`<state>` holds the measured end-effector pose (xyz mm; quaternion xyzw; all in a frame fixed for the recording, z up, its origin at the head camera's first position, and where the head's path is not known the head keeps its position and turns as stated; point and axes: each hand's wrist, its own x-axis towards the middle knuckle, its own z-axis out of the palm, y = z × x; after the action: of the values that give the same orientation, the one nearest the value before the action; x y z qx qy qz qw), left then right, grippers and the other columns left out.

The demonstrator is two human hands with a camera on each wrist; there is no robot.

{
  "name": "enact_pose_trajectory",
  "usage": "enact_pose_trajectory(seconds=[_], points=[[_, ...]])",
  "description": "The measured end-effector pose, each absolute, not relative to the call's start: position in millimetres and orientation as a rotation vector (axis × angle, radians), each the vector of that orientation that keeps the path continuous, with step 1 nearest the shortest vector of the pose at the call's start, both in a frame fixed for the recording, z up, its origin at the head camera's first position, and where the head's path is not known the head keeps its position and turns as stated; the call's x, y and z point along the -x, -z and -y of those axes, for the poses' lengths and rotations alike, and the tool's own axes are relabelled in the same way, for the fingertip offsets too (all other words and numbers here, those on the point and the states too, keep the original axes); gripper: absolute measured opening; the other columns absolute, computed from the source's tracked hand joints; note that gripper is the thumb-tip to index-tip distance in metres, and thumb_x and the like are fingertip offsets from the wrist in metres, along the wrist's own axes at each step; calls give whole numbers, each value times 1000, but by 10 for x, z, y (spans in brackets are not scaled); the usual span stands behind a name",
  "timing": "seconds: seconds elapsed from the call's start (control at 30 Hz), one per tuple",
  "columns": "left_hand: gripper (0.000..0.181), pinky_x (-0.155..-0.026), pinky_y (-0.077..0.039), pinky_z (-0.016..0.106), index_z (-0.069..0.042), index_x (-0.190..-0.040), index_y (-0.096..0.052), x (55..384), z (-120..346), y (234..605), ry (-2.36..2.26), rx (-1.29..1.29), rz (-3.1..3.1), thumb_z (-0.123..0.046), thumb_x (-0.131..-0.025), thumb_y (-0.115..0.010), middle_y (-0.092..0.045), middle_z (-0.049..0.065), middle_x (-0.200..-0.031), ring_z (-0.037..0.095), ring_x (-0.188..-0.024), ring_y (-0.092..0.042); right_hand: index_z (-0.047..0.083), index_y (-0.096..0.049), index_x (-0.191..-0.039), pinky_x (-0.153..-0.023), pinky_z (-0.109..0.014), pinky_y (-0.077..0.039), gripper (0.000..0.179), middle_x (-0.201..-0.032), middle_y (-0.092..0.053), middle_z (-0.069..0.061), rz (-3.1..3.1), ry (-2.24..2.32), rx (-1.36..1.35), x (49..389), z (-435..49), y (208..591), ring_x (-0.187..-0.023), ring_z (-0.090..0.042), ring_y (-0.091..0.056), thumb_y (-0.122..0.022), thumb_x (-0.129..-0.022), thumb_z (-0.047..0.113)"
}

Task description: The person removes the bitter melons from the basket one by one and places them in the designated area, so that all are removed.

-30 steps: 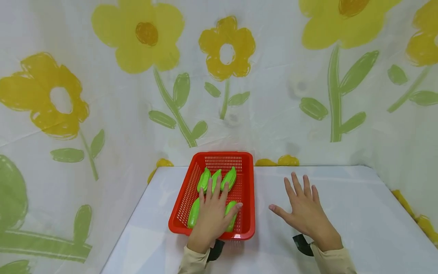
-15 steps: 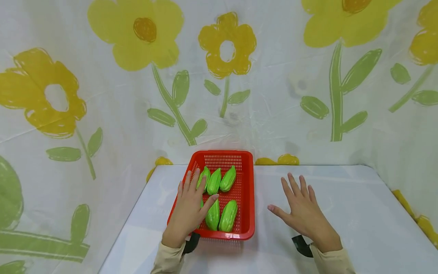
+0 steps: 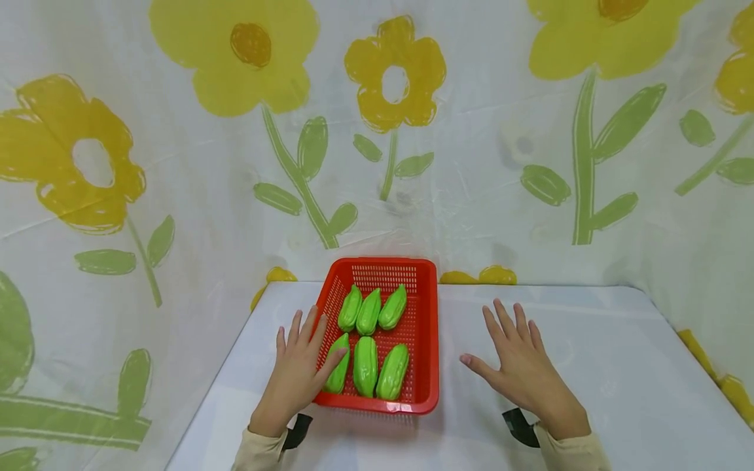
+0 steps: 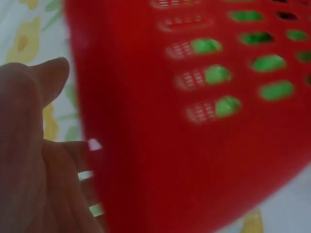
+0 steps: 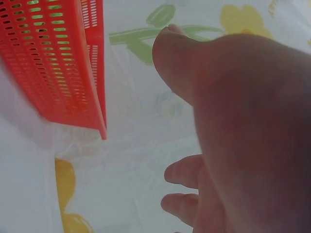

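A red plastic basket (image 3: pixel 434 340) with slotted walls stands on the table. Inside it lie several glossy green ridged gourds (image 3: pixel 366 366), three in a back row and three in front. My left hand (image 3: pixel 294 373) is spread at the basket's left front corner, its thumb overlapping a front gourd in the head view. From the left wrist, the basket's slotted wall (image 4: pixel 160 165) fills most of the view, with fingers partly behind its edge. To the right of the basket my right hand (image 3: pixel 524 369) hovers with fingers spread, holding nothing. The right wrist view shows a gap between its thumb and the basket (image 5: pixel 58 73).
The white table (image 3: pixel 612 366) reaches back to a hanging cloth (image 3: pixel 471 163) printed with yellow flowers, which also runs along both sides. Each wrist wears a black strap piece (image 3: pixel 521 426) beside a beige sleeve.
My left hand has moved left, from above the gourds to the basket's left side, uncovering the front row. My right hand stays nearly where it was.
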<state>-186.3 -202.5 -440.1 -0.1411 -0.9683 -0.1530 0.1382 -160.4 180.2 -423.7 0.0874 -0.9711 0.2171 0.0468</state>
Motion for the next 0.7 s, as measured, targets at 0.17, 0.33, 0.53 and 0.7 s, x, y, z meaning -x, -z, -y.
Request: enact_pose_trajectory(seconds=[0.17,0.33,0.53,0.7], points=[[84,-119,-16,79,0,-155,-44,1888,2109,4534,404,402,2820,-57,-96,-63,-29,22,-169,50,-157,-20,4,-27,-163,-121,-79,-9,105,-172,-16,-24,2956,-659,-269,1599,-1799,4239,-157,-56,-3,-61,-90,72],[90,-120,-15,78,0,-157,-41,1921,2174,4631,434,421,2862,-62,-95,-60,-26,20,-171,49,-157,-18,5,-28,-163,-120,-79,-10,106,-172,-18,-25,2954,-648,-243,1577,-1806,4231,-157,-55,-5,-62,-88,72],[97,-122,-15,75,1,-159,-35,1968,2265,4682,450,406,2917,-67,-93,-59,-25,18,-172,47,-159,-16,5,-29,-163,-120,-80,-10,104,-172,-18,-24,2952,-661,-248,1580,-1804,4232,-157,-54,-5,-64,-89,70],[104,-125,-17,72,0,-162,-25,1993,2344,4687,462,382,2991,-70,-93,-57,-19,15,-174,43,-161,-15,6,-29,-163,-121,-79,-9,105,-172,-18,-23,2944,-680,-258,1588,-1791,4244,-158,-53,-4,-62,-89,72]])
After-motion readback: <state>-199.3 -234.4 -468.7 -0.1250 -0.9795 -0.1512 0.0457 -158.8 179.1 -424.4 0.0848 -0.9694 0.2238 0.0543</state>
